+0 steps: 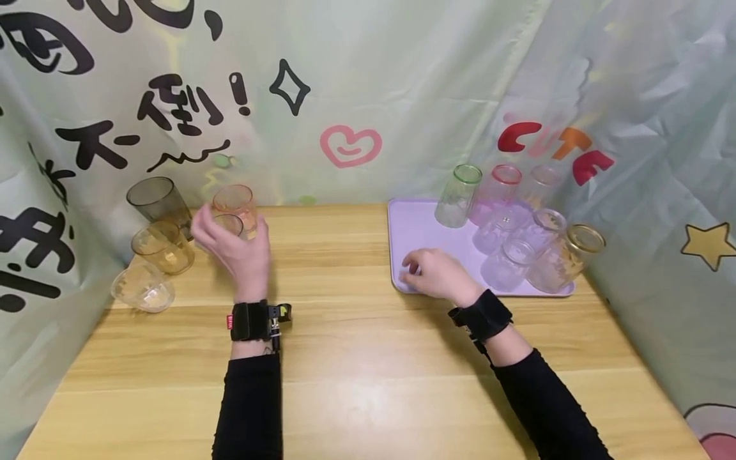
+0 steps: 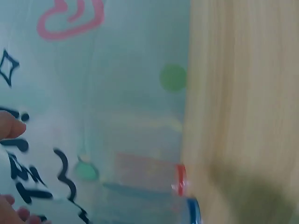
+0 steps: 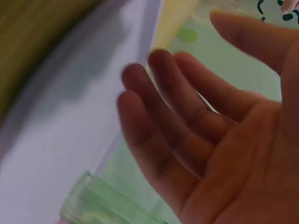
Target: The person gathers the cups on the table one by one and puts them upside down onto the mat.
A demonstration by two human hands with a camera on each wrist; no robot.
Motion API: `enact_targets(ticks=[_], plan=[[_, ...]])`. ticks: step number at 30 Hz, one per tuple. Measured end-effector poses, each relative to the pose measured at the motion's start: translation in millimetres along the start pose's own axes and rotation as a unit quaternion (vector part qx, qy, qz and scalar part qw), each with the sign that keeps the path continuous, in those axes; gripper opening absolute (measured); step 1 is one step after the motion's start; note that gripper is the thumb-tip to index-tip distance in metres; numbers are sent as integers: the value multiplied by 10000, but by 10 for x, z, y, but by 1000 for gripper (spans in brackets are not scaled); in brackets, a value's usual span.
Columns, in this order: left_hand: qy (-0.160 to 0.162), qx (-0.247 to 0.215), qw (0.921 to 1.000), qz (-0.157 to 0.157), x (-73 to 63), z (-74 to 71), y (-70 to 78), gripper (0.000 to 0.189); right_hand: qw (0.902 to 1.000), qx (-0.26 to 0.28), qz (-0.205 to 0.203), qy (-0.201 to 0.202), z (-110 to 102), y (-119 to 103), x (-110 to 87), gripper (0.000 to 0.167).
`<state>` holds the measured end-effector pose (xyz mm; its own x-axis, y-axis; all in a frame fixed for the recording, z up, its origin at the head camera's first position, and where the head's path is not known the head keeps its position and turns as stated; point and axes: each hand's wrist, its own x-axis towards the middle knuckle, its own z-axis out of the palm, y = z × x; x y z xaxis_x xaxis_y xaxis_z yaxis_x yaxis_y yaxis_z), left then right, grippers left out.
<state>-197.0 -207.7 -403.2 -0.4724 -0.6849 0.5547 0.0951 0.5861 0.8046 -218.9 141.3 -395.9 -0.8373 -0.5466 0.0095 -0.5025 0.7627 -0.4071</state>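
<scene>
My left hand (image 1: 238, 252) is raised at the left group of glasses, thumb and fingers spread apart with nothing between them. Partly hidden behind it is a clear glass (image 1: 230, 225), and a pink-rimmed glass (image 1: 234, 199) stands just beyond. In the left wrist view only fingertips (image 2: 10, 127) show at the left edge, apart from a red-rimmed glass (image 2: 181, 179) and a blue-rimmed one (image 2: 194, 211). Over the left part of the lilac tray (image 1: 414, 223) hovers my right hand (image 1: 437, 271), its fingers loosely bent and holding nothing. A green glass (image 3: 100, 198) shows below its palm.
On the tray's right side stand several glasses, among them a green-rimmed one (image 1: 460, 195), a red-rimmed one (image 1: 497, 191) and a gold-rimmed one (image 1: 566, 255). At the left are a smoky glass (image 1: 161, 204), an amber glass (image 1: 163, 249) and a clear bowl-like glass (image 1: 144, 289). Printed cloth (image 1: 356, 76) borders the table.
</scene>
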Motion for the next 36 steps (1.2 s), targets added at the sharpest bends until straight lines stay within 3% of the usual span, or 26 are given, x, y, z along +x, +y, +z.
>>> enact_targets(ticks=[2, 5, 11, 15, 20, 26, 36], plan=[[248, 140, 9995, -109, 44, -30, -67, 88, 9995, 10, 56, -301, 57, -4, -4, 27], [363, 366, 9973, -516, 91, -70, -154, 98, 9984, -13, 62, -556, 123, -8, 2, 20], [-35, 221, 9835, -1793, 119, -106, -311, 114, 9978, -199, -26, -635, 213, -5, 23, 13], [-316, 110, 9753, -2181, 114, -94, -383, 119, 9977, -293, 94, -611, 246, -5, 38, 15], [-512, 62, 9705, -2357, 121, -66, -474, 114, 9973, -363, 203, -605, 260, -3, 65, 14], [-627, 121, 9698, -2353, 111, -59, -548, 99, 9968, -401, 235, -646, 258, -12, 72, 15], [-666, 75, 9668, -2464, 103, -57, -550, 96, 9969, -422, 271, -603, 253, -27, 68, 16]])
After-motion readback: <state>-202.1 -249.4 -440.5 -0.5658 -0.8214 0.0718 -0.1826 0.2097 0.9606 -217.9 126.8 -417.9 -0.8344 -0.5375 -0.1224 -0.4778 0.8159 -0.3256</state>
